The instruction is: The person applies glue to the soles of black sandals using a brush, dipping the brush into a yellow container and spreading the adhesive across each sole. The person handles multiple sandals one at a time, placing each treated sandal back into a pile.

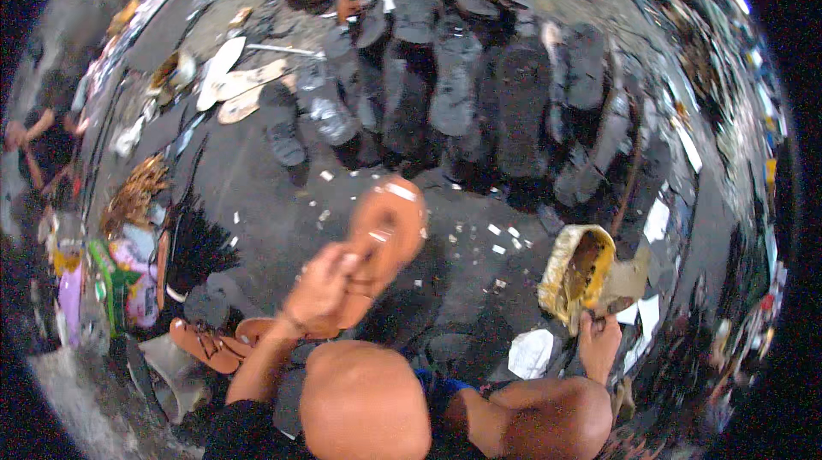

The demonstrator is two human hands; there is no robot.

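My left hand [318, 290] is closed around a tan sandal [392, 218], lifted in front of my knee with its broad end pointing away from me. The sandal is slightly blurred. At the lower left, more tan strappy sandals [204, 347] lie beside my left forearm. My right hand [598, 338] is at the near end of a cut-open yellow container [558, 267], its fingers pinched together. The inside of that container is stained dark brown. A small dark piece shows by the right fingertips, but what they grip is not clear.
Several dark shoe soles [454, 74] stand in rows across the far side. Pale sole-shaped pieces [244, 87] lie far left. A black-bristled brush [201, 237] and a colourful bag [128, 280] are at left. A crumpled white piece [531, 353] and small white scraps lie about the dark ground.
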